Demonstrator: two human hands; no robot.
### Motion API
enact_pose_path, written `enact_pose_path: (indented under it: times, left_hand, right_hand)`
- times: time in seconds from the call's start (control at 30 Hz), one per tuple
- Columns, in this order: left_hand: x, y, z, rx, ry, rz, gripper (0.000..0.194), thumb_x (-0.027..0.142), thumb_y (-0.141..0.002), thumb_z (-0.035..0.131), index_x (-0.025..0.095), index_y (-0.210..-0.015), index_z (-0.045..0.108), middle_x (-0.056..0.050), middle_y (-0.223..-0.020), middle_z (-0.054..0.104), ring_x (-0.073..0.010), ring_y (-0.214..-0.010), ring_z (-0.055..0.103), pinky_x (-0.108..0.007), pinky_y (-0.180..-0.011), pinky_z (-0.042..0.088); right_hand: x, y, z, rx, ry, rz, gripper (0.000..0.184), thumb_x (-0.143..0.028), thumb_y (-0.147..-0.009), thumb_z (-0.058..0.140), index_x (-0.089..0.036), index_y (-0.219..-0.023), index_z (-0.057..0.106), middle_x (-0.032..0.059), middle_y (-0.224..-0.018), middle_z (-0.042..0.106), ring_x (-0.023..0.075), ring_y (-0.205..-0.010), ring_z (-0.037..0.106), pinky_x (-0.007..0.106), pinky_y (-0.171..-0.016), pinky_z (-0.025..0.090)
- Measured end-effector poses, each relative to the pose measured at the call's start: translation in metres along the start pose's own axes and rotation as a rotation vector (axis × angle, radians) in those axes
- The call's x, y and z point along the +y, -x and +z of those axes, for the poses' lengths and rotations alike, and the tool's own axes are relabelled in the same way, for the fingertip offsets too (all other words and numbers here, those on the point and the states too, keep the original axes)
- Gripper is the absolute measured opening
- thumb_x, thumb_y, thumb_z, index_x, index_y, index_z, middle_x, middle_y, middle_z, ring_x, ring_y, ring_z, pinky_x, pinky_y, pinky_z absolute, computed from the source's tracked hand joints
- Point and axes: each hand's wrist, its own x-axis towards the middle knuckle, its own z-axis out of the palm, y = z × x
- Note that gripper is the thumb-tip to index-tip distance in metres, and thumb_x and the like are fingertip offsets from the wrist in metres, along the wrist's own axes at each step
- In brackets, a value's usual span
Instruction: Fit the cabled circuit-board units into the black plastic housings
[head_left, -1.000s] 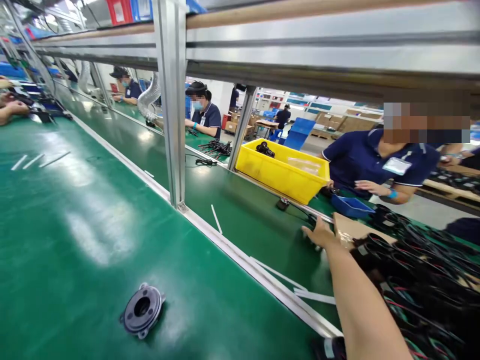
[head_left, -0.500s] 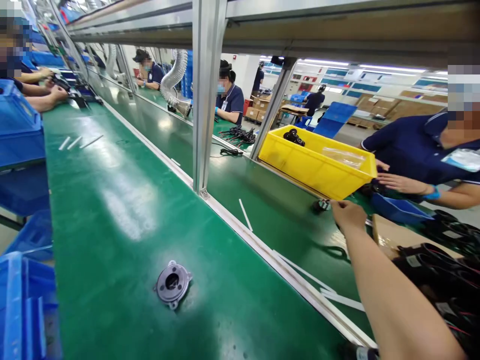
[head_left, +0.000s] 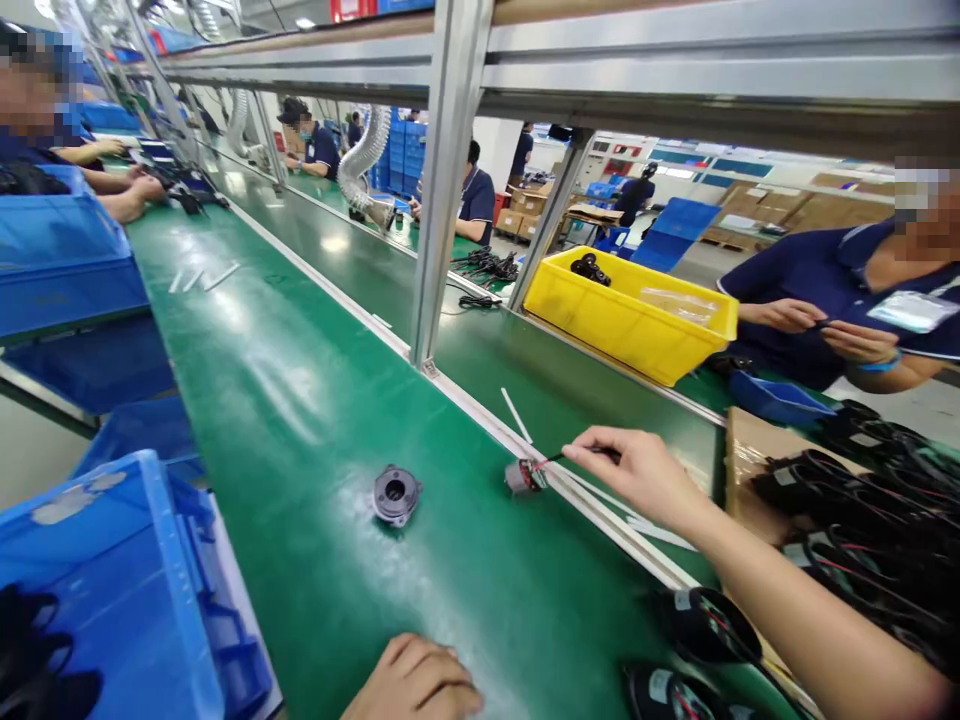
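Near the rail point(head_left: 484, 418), right hand point(head_left: 630, 465) outstretched, cable point(head_left: 553, 458) between fingertips

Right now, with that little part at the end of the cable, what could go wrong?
The right hand holds only the cable, so its joint with the small cylindrical part could be strained. That part might also swing and knock the metal rail close by. And the left hand could nudge the round dark part, which lies on the green bench with nothing visible securing it.
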Motion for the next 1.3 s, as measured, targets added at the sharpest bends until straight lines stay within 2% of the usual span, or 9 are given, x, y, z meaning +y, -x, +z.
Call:
enact_pose_path:
  times: [0.1,0.23,0.4,0.57,0.77,0.97,1.07,1.17,1.3]
  left_hand:
    - [0.009,0.004,-0.005,-0.045,0.069,-0.064,0.044,0.054,-0.106,0.031,0.024,-0.127,0.056,-0.006,-0.117,0.074,-0.02,-0.111,0.066,-0.032,-0.098,0.047]
    - [0.023,0.005,-0.017,-0.086,0.164,-0.143,0.051,0.061,-0.096,0.057,0.024,-0.131,0.056,-0.008,-0.123,0.07,-0.025,-0.119,0.062,-0.038,-0.105,0.044]
    - [0.036,0.003,-0.031,-0.148,0.236,-0.254,0.058,0.057,-0.087,0.071,0.026,-0.134,0.055,-0.007,-0.134,0.065,-0.0288,-0.128,0.056,-0.046,-0.111,0.041]
    - [0.037,0.004,-0.029,-0.156,0.239,-0.26,0.057,0.055,-0.088,0.071,0.024,-0.133,0.056,-0.009,-0.134,0.064,-0.0302,-0.129,0.055,-0.049,-0.113,0.04]
    - [0.038,0.007,-0.027,-0.094,0.258,-0.24,0.057,0.055,-0.086,0.072,0.023,-0.131,0.058,-0.009,-0.128,0.067,-0.0303,-0.125,0.058,-0.049,-0.11,0.044]
    - [0.027,-0.006,-0.06,0.163,0.129,-0.45,0.052,0.047,-0.094,0.065,0.025,-0.139,0.053,-0.013,-0.14,0.058,-0.0304,-0.127,0.057,-0.051,-0.108,0.047]
    - [0.014,-0.018,-0.07,0.262,0.083,-0.478,0.063,0.048,-0.093,0.067,0.023,-0.147,0.043,-0.015,-0.145,0.054,-0.0313,-0.134,0.052,-0.056,-0.112,0.044]
    - [0.012,-0.02,-0.066,0.271,0.197,-0.398,0.085,0.056,-0.082,0.077,0.021,-0.149,0.038,-0.016,-0.147,0.053,-0.0314,-0.137,0.051,-0.053,-0.114,0.045]
    - [0.029,0.003,-0.049,0.251,0.364,-0.36,0.061,0.043,-0.089,0.074,0.022,-0.14,0.048,-0.011,-0.133,0.065,-0.0262,-0.122,0.064,-0.043,-0.107,0.052]
  right_hand:
    - [-0.025,0.026,0.022,-0.113,-0.047,-0.104,0.043,-0.059,-0.097,0.049,-0.025,-0.086,0.074,-0.0001,-0.073,0.07,0.0168,-0.063,0.061,0.029,-0.06,0.046]
    - [-0.037,0.057,0.045,-0.2,-0.048,-0.151,0.036,-0.055,-0.098,0.051,-0.028,-0.092,0.075,0.0014,-0.086,0.074,0.0206,-0.081,0.069,0.034,-0.075,0.054]
    - [-0.054,0.077,0.08,-0.1,-0.005,-0.038,0.065,-0.061,-0.083,0.069,-0.019,-0.132,0.062,0.0116,-0.116,0.073,0.0302,-0.106,0.07,0.048,-0.094,0.055]
    - [-0.066,0.076,0.105,-0.058,-0.002,0.018,0.048,-0.047,-0.082,0.067,-0.018,-0.12,0.065,0.0098,-0.112,0.073,0.0281,-0.103,0.07,0.045,-0.093,0.055]
    - [-0.064,0.076,0.11,-0.024,-0.045,0.044,0.041,-0.049,-0.079,0.066,-0.021,-0.108,0.065,0.0046,-0.091,0.074,0.0225,-0.08,0.07,0.037,-0.076,0.056]
    - [-0.065,0.075,0.112,-0.026,-0.138,-0.011,0.031,-0.047,-0.078,0.067,-0.023,-0.098,0.067,0.001,-0.088,0.074,0.0194,-0.072,0.068,0.032,-0.067,0.054]
    - [-0.075,0.083,0.109,-0.034,-0.19,-0.052,0.027,-0.042,-0.078,0.069,-0.023,-0.098,0.067,0.0011,-0.091,0.074,0.0197,-0.076,0.069,0.032,-0.071,0.055]
    - [-0.095,0.103,0.102,-0.07,-0.258,-0.117,0.035,-0.039,-0.078,0.073,-0.024,-0.108,0.067,0.0017,-0.098,0.074,0.0189,-0.082,0.07,0.031,-0.074,0.056]
    - [-0.122,0.133,0.103,-0.12,-0.354,-0.281,0.04,-0.038,-0.084,0.075,-0.026,-0.122,0.065,0.004,-0.102,0.073,0.0187,-0.086,0.07,0.03,-0.074,0.058]
